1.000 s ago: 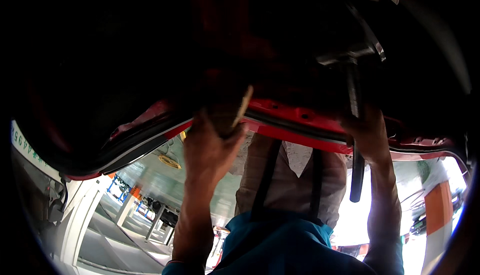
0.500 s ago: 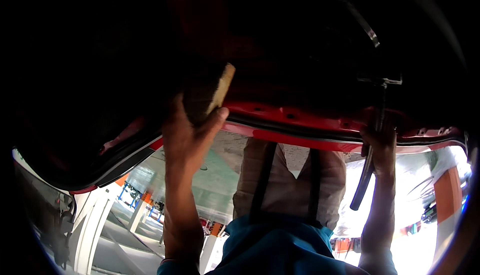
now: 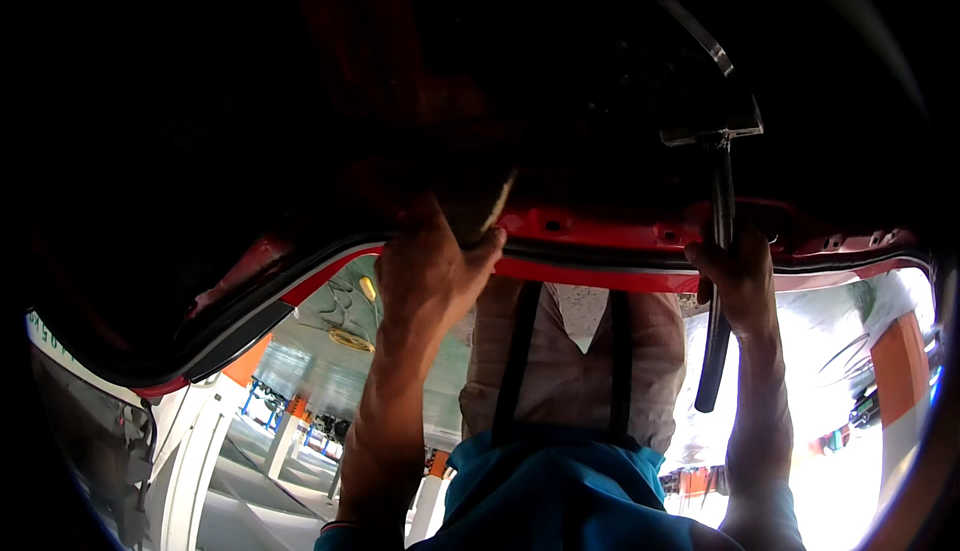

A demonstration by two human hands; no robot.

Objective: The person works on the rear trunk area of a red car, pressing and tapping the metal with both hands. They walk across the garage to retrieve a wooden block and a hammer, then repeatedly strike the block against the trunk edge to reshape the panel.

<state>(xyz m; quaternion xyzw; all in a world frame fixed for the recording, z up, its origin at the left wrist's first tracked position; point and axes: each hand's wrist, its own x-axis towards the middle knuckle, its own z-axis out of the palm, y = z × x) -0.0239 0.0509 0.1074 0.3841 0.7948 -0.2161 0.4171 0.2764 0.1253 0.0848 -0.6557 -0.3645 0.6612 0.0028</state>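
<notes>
My left hand is closed on a block with a pale, wood-like edge. The rest of the block is dark and its far end fades into shadow, just inside the red car body edge with its black rubber seal. In my right hand is a hammer, gripped partway along its dark handle. The hammer's metal head points away from me, up in the dark interior, and the handle's end hangs below my fist. A gap separates hammer and block.
A curved shiny metal strip shows in the dark beyond the hammer. Red sheet metal with holes runs along the opening. On the green floor outside lies a coiled yellow cord. White and orange posts stand farther back.
My left hand and the block have shifted right, and the block's pale edge shows narrower. My right hand and the hammer have moved left, the hammer head now slightly higher in view.
</notes>
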